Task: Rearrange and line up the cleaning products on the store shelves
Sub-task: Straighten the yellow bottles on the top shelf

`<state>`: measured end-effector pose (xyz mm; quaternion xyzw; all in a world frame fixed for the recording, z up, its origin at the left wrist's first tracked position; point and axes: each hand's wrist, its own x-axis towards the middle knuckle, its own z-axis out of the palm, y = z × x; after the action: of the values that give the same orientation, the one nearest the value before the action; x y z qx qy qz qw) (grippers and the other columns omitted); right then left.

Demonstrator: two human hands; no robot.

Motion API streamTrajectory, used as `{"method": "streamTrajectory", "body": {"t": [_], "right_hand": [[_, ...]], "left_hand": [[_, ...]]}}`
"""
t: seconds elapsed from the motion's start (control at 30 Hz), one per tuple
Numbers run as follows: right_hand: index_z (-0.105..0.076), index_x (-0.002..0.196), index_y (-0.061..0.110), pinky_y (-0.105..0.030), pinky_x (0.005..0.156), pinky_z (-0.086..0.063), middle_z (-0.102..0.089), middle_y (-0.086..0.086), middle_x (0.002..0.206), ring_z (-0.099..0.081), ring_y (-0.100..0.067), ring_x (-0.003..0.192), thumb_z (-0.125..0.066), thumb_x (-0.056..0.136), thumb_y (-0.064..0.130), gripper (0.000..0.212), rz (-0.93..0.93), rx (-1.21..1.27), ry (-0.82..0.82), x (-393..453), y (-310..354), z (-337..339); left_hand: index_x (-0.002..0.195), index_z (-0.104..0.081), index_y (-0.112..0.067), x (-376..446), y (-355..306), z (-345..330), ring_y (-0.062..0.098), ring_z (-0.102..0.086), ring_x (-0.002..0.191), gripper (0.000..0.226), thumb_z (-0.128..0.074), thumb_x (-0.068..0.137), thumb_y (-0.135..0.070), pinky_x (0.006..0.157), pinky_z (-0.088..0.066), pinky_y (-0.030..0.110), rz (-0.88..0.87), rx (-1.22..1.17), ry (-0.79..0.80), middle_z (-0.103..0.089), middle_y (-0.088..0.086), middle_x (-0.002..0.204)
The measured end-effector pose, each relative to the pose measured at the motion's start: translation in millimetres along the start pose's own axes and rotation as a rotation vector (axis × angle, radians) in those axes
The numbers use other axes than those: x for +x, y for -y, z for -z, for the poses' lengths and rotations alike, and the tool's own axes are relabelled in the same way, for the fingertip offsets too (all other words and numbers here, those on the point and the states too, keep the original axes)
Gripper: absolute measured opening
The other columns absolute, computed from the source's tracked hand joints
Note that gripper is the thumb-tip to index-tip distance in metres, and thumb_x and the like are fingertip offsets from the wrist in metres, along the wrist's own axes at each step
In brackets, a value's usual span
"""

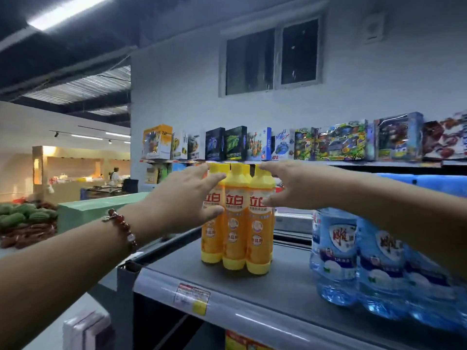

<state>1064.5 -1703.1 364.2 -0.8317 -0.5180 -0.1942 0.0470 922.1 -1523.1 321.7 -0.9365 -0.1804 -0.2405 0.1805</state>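
Observation:
Several yellow dish-soap bottles (236, 218) stand upright in a tight cluster on the grey shelf (285, 286). My left hand (184, 200), with a red bead bracelet at the wrist, lies against the cluster's left side, fingers spread and nearly straight. My right hand (293, 185) lies against the cluster's right side near the caps, fingers extended. Both hands flank the bottles at shoulder height; the rear bottles are mostly hidden.
Blue water-like jugs (366, 261) crowd the shelf's right side under my right forearm. Toy boxes (290, 144) line the shelf above. A price tag (193, 295) sits on the shelf's front lip. Produce (25, 221) and a counter lie to the left.

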Motion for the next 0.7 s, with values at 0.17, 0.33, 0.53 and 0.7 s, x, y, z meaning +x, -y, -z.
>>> {"method": "streamTrajectory", "body": {"t": [0.17,0.33,0.53,0.7], "right_hand": [[-0.01,0.159,0.028,-0.037,0.117,-0.028,-0.02,0.002,0.165,-0.027,-0.021,0.149,-0.066,0.089,0.051,0.093,-0.104,-0.022,-0.032,40,9,-5],[-0.014,0.159,0.028,-0.035,0.106,-0.041,-0.043,-0.002,0.153,-0.046,-0.022,0.134,-0.067,0.088,0.051,0.092,-0.235,-0.041,-0.031,68,14,-15],[-0.028,0.153,0.03,-0.035,0.097,-0.047,-0.044,-0.002,0.148,-0.051,-0.021,0.122,-0.077,0.078,0.053,0.092,-0.306,-0.059,-0.017,81,16,-23],[-0.033,0.15,0.032,-0.024,0.08,-0.047,-0.05,0.002,0.138,-0.053,-0.011,0.102,-0.081,0.075,0.047,0.09,-0.315,-0.008,-0.045,81,13,-26]], "left_hand": [[0.159,0.0,-0.031,52,21,-20,0.023,-0.012,0.154,0.096,-0.048,0.087,-0.073,0.123,-0.014,0.043,-0.103,-0.035,-0.069,-0.009,0.005,0.168],[0.159,-0.008,-0.026,93,32,-37,0.025,-0.023,0.149,0.107,-0.046,0.077,-0.084,0.122,-0.019,0.045,-0.205,-0.048,-0.144,-0.027,0.005,0.162],[0.153,-0.027,-0.023,110,42,-45,0.02,-0.035,0.142,0.1,-0.062,0.075,-0.073,0.123,-0.017,0.045,-0.337,-0.279,-0.093,-0.05,-0.002,0.147],[0.155,-0.024,-0.024,114,47,-49,0.02,-0.037,0.14,0.1,-0.07,0.075,-0.063,0.117,-0.027,0.042,-0.378,-0.42,-0.057,-0.055,-0.005,0.14]]}}
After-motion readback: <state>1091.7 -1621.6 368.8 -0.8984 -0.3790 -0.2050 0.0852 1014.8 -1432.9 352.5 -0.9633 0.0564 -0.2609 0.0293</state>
